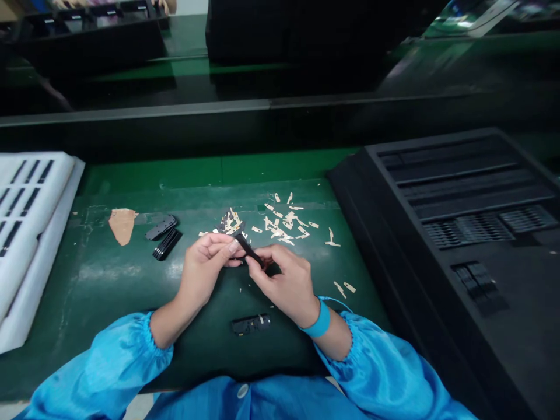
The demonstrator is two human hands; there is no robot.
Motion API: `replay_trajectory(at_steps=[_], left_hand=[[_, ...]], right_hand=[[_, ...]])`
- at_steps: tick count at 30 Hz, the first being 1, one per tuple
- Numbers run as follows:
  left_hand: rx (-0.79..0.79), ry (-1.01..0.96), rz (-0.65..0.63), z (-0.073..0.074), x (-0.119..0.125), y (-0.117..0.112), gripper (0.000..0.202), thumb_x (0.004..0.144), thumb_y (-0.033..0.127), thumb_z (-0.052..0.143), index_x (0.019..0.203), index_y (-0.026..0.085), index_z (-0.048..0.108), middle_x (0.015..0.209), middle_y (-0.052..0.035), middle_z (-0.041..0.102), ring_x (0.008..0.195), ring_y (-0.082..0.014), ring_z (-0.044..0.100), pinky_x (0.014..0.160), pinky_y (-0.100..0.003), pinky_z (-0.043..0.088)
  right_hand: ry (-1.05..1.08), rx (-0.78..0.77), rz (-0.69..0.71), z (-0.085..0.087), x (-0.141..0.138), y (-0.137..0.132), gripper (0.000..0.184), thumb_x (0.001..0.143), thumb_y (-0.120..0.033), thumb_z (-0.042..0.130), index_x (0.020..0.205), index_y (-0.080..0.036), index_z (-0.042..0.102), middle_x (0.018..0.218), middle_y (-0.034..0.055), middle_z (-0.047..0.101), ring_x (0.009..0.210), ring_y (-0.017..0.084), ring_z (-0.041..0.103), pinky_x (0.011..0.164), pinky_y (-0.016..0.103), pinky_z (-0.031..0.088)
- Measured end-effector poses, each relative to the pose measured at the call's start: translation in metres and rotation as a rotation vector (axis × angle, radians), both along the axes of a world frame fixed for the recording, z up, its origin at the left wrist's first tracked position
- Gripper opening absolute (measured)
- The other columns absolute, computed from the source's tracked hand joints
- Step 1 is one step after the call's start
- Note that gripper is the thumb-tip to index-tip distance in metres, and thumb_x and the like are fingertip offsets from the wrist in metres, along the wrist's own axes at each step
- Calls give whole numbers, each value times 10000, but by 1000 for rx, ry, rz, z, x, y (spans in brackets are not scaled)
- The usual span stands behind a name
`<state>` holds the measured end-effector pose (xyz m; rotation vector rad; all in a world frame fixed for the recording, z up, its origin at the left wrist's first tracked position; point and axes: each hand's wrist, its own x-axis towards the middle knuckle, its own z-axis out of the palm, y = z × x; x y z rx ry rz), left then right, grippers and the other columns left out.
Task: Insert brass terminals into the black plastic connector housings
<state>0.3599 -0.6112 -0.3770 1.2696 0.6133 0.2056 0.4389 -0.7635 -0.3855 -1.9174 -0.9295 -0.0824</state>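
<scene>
My left hand (206, 262) and my right hand (284, 279) meet over the green mat (109, 274), both pinching a thin black strip-shaped part (247, 248) that slants between them. Each hand's fingers are closed on it. Behind the hands lies a scatter of several small tan slips (284, 224) mixed with dark bits. Another black part (251, 324) with a pale tab lies on the mat just in front of my wrists. To the left rest a small stack of black strips (166, 245) and a flat black piece (161, 227).
A tan scrap (122, 224) lies left of the stack. A white foam tray (26, 221) with slots fills the left edge. A large black moulded tray (472, 233) takes up the right. A dark conveyor rail (262, 116) runs behind. Two tan slips (345, 287) lie near my right wrist.
</scene>
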Motion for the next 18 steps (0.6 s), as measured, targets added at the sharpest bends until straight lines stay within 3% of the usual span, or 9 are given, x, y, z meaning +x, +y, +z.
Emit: replay_trajectory(at_steps=[3, 5, 7, 11, 18], left_hand=[[53, 4, -83, 0, -3, -8, 383, 852, 446, 770, 1108, 164, 729, 968, -67, 806, 894, -204, 762, 813, -305, 630], [145, 13, -116, 1, -3, -8, 353, 905, 445, 704, 1115, 164, 742, 991, -65, 802, 883, -195, 750, 808, -292, 620], [197, 38, -131, 1, -3, -5, 319, 928, 428, 664, 1082, 162, 751, 952, -58, 798, 813, -182, 739, 731, -270, 612], [207, 46, -183, 0, -3, -7, 240, 880, 331, 697, 1043, 162, 747, 860, -45, 791, 745, -179, 736, 680, -257, 594], [407, 52, -229, -2, -8, -20, 217, 903, 244, 625, 1071, 191, 751, 859, -26, 789, 793, -190, 746, 728, -261, 574]], right_hand=[[-216, -61, 66, -2, 2, -1, 81, 951, -160, 627, 912, -198, 687, 747, 42, 688, 690, 186, 661, 659, 325, 551], [-209, -63, 161, -2, 4, -1, 77, 955, -223, 665, 1009, -184, 704, 871, 83, 726, 804, 219, 689, 726, 355, 573], [-50, -15, 183, 0, 6, -1, 147, 938, -293, 714, 1052, -199, 711, 923, 75, 726, 819, 204, 689, 738, 343, 582], [363, 80, 33, 2, 7, 1, 86, 955, -278, 664, 1014, -226, 699, 872, 20, 662, 704, 133, 642, 638, 272, 557], [521, 126, 86, -6, 9, 5, 115, 906, -245, 709, 997, -241, 779, 950, 33, 711, 745, 132, 646, 627, 256, 551]])
